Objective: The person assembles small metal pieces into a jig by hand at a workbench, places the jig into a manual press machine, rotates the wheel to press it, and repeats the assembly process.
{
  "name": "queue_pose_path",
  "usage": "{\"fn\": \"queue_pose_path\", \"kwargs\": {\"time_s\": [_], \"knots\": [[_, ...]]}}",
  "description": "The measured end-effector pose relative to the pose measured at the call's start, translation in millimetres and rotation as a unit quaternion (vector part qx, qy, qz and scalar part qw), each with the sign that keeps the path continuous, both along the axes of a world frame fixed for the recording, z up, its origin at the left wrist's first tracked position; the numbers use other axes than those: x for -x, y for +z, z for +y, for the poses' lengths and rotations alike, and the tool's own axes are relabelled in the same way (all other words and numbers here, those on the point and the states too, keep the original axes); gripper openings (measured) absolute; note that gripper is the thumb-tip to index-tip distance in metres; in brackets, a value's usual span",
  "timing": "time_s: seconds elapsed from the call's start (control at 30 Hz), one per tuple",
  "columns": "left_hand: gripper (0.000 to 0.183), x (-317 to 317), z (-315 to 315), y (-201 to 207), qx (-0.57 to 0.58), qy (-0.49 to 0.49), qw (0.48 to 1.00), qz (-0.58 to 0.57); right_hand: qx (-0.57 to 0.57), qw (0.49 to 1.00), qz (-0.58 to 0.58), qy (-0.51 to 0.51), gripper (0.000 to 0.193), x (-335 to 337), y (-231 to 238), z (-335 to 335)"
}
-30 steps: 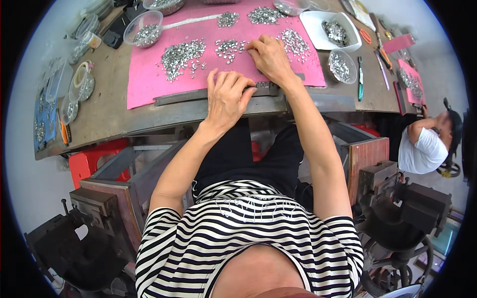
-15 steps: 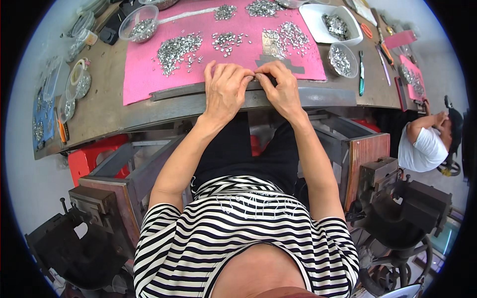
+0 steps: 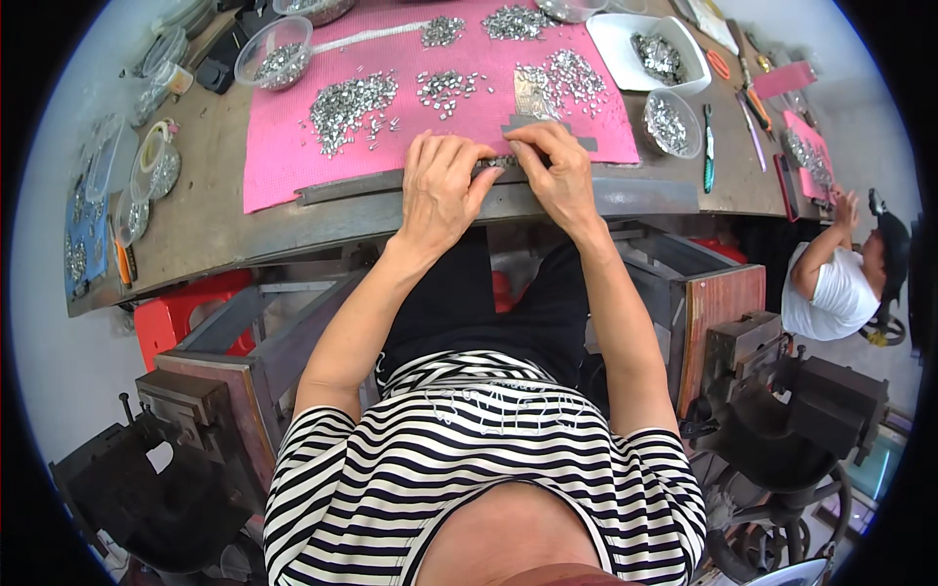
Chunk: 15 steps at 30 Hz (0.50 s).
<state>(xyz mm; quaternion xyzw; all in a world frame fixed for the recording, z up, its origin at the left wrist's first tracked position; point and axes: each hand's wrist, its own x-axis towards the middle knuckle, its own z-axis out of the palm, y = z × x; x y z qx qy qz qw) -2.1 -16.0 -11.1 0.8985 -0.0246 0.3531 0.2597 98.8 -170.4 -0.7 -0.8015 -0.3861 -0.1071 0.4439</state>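
Note:
My left hand [image 3: 440, 184] and my right hand [image 3: 555, 178] meet at the front edge of the pink mat [image 3: 401, 49], backs upward. Between their fingertips shows a short row of small metal pieces [image 3: 499, 163], partly hidden by the fingers. My left thumb and forefinger close about its left end; my right thumb and forefinger are bent together at its right end. Just below lies a long dark metal bar [image 3: 357, 185]. Past my right hand are a grey flat plate [image 3: 583, 143] and a loose heap of small silvery parts [image 3: 575, 80].
More silvery heaps [image 3: 352, 103] lie on the mat. A clear tub [image 3: 276, 54] stands at left; a white tray [image 3: 611, 44] and a round tub [image 3: 672, 125] stand at right, near a green-handled tool [image 3: 708, 161]. A co-worker [image 3: 835, 278] sits at far right.
My fingertips have come slightly apart and nearer to me, and the row of metal pieces now shows between them. The co-worker at right has raised their hands and shifted.

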Motion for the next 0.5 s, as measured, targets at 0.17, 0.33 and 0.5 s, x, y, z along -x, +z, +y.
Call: {"fn": "queue_pose_path", "kwargs": {"time_s": [0.17,0.33,0.5], "knots": [[0.022,1,-3,-3,-0.002,0.008,1.000,-0.003,0.025,0.999,-0.011,-0.016,0.014,-38,1,20],[0.020,2,-2,-2,0.026,0.000,1.000,0.016,0.073,0.997,-0.005,-0.003,0.014,-67,-9,46],[0.019,-1,-5,1,0.020,0.010,1.000,0.015,0.137,0.979,-0.152,-0.023,0.011,-74,-10,57]]}}
